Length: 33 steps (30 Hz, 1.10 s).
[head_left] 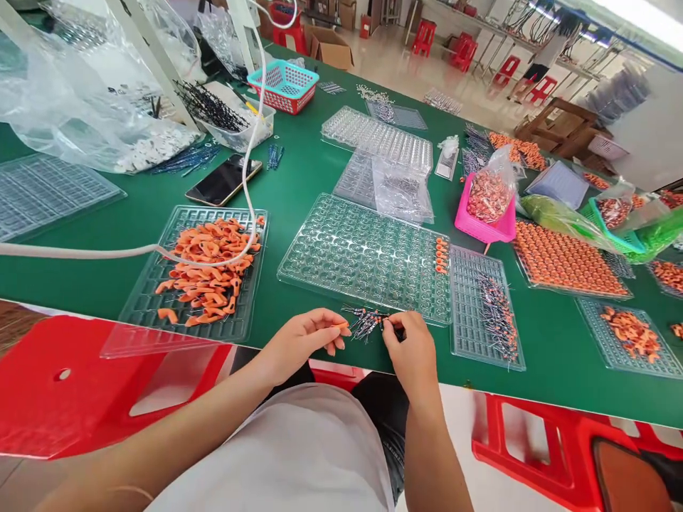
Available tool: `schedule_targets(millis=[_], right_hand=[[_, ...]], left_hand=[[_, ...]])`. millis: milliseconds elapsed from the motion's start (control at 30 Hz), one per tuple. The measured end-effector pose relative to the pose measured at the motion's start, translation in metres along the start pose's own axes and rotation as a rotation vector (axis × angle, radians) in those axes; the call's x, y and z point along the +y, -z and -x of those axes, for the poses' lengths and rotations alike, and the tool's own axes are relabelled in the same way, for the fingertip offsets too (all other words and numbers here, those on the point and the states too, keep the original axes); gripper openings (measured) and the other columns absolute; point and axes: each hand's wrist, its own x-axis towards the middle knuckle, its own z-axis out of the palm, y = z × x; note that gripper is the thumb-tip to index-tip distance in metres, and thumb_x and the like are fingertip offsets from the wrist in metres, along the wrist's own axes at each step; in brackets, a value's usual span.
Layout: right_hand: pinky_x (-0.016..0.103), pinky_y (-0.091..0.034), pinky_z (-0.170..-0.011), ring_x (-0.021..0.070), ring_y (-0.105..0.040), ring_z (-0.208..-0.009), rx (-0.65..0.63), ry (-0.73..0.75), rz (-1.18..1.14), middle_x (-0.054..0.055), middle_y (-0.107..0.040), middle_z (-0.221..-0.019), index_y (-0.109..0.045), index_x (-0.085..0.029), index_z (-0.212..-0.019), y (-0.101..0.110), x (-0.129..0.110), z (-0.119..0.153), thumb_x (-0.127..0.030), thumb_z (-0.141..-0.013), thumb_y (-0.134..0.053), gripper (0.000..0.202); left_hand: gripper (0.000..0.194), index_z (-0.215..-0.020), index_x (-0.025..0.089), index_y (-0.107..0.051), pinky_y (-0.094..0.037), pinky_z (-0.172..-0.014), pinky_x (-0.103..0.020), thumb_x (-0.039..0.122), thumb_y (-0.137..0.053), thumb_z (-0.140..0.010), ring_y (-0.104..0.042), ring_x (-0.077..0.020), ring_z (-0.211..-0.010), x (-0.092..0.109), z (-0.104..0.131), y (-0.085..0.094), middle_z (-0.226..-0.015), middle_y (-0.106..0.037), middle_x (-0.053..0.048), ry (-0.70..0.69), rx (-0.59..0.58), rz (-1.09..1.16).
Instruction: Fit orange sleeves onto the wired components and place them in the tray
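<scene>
Near the front edge of the table, my left hand point(309, 336) pinches a small orange piece point(341, 326) between thumb and fingertips. Across from it, my right hand point(413, 348) has thumb and index finger pressed together at the right end of a small pile of thin dark wire-legged parts point(367, 323); what it grips is too small to make out. Just behind both hands lies a clear moulded tray point(368, 249), with a short column of orange pieces point(441, 254) at its right end. To the left, curved orange pieces point(213, 263) are heaped on another tray point(178, 222).
A white cable point(246, 192) loops over the left heap. Behind it lie a phone point(224, 181) and a blue-and-red basket point(282, 85). On the right are a tray of wired parts point(464, 299), a pink basket point(483, 224) and a tray full of orange pieces point(570, 259).
</scene>
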Motion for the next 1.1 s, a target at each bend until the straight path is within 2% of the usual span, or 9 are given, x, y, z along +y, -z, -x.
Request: schedule_targets(millis=[100, 233, 333, 433, 500, 600, 800, 933, 1100], right_hand=[[0.029, -0.043, -0.070, 0.0160, -0.055, -0.074, 0.062, -0.001, -0.128, 0.002, -0.063, -0.086, -0.066, -0.022, -0.082, 0.000, 0.002, 0.004, -0.029, -0.088, -0.059, 0.012], [0.028, -0.046, -0.066, 0.0145, -0.056, -0.067, 0.095, -0.117, -0.363, 0.001, -0.065, -0.078, -0.067, -0.020, -0.083, -0.001, 0.002, 0.007, -0.036, -0.086, -0.062, 0.017], [0.028, -0.049, -0.067, 0.0155, -0.061, -0.071, 0.144, -0.214, -0.530, 0.002, -0.067, -0.081, -0.068, -0.019, -0.094, -0.001, 0.001, 0.009, -0.040, -0.082, -0.067, 0.024], [0.030, -0.051, -0.071, 0.0161, -0.063, -0.078, 0.187, -0.232, -0.593, 0.003, -0.069, -0.087, -0.068, -0.020, -0.110, 0.001, 0.000, 0.013, -0.039, -0.083, -0.068, 0.033], [0.031, -0.051, -0.072, 0.0163, -0.063, -0.079, 0.233, -0.232, -0.620, 0.004, -0.069, -0.091, -0.069, -0.020, -0.110, 0.002, 0.000, 0.018, -0.038, -0.084, -0.069, 0.032], [0.030, -0.052, -0.069, 0.0160, -0.064, -0.077, 0.275, -0.203, -0.746, 0.003, -0.070, -0.087, -0.069, -0.021, -0.103, 0.004, -0.004, 0.027, -0.033, -0.083, -0.072, 0.023], [0.031, -0.054, -0.069, 0.0155, -0.064, -0.076, 0.176, -0.088, -0.853, 0.004, -0.071, -0.089, -0.067, -0.023, -0.098, 0.001, -0.022, 0.051, -0.024, -0.088, -0.068, 0.010], [0.034, -0.054, -0.070, 0.0185, -0.063, -0.083, 0.159, 0.015, -0.807, 0.004, -0.066, -0.088, -0.066, -0.024, -0.097, -0.005, -0.027, 0.060, -0.022, -0.089, -0.065, 0.008], [0.033, -0.051, -0.066, 0.0180, -0.060, -0.081, 0.122, 0.099, -0.722, 0.003, -0.062, -0.086, -0.064, -0.026, -0.099, -0.004, -0.026, 0.063, -0.017, -0.090, -0.062, 0.013]], left_hand=[[0.021, -0.099, 0.015, -0.060, -0.045, -0.065, -0.027, 0.031, -0.062, -0.085, -0.059, -0.0133, -0.071, -0.004, -0.002, -0.002, -0.088, -0.066, -0.003, 0.010, -0.025, 0.114], [0.033, -0.109, 0.014, -0.062, -0.041, -0.063, -0.027, 0.027, -0.060, -0.079, -0.054, -0.0110, -0.064, -0.001, -0.006, -0.011, -0.082, -0.061, -0.001, 0.066, -0.054, 0.184], [0.027, -0.097, 0.012, -0.066, -0.039, -0.064, -0.027, 0.027, -0.057, -0.077, -0.051, -0.0113, -0.064, 0.004, -0.007, -0.019, -0.077, -0.059, -0.001, 0.084, -0.072, 0.166], [0.017, -0.086, 0.014, -0.060, -0.032, -0.058, -0.025, 0.026, -0.053, -0.076, -0.043, -0.0101, -0.058, 0.006, -0.007, -0.023, -0.064, -0.052, 0.002, 0.096, -0.095, 0.151], [0.015, -0.084, 0.015, -0.055, -0.025, -0.055, -0.024, 0.026, -0.051, -0.076, -0.035, -0.0091, -0.054, 0.005, -0.006, -0.024, -0.057, -0.045, 0.005, 0.105, -0.116, 0.151], [0.016, -0.085, 0.016, -0.053, -0.021, -0.053, -0.023, 0.029, -0.051, -0.077, -0.027, -0.0088, -0.053, 0.002, -0.003, -0.024, -0.056, -0.038, 0.007, 0.116, -0.154, 0.170], [0.031, -0.101, 0.017, -0.060, -0.028, -0.055, -0.021, 0.043, -0.059, -0.084, -0.029, -0.0094, -0.058, 0.011, 0.005, -0.028, -0.064, -0.036, 0.007, 0.132, -0.170, 0.013], [0.027, -0.086, 0.016, -0.062, -0.032, -0.059, -0.023, 0.043, -0.061, -0.084, -0.039, -0.0101, -0.062, 0.017, 0.010, -0.032, -0.066, -0.046, 0.005, 0.152, -0.247, -0.017], [0.021, -0.076, 0.016, -0.060, -0.035, -0.065, -0.024, 0.036, -0.065, -0.080, -0.045, -0.0113, -0.067, 0.015, 0.014, -0.031, -0.072, -0.053, 0.002, 0.163, -0.219, -0.032]])
